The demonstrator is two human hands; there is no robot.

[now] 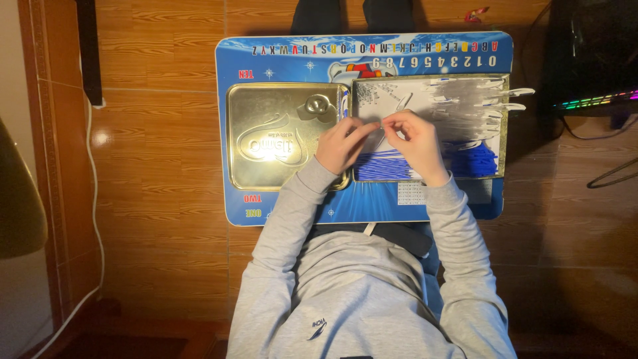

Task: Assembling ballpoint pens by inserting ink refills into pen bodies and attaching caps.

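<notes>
Grey sleeves (pixel 372 292) nearest — both hands, left (pixel 340 145) and right (pixel 415 143), pinching thin strip (pixel 380 125) over tray (pixel 500 133); assembly mid-step — next needs steady fingertips.

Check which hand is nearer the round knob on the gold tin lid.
Left. The left hand sits at the lid's right edge, just below and right of the round knob. The right hand is farther right, over the tray of blue and white strips.
</notes>
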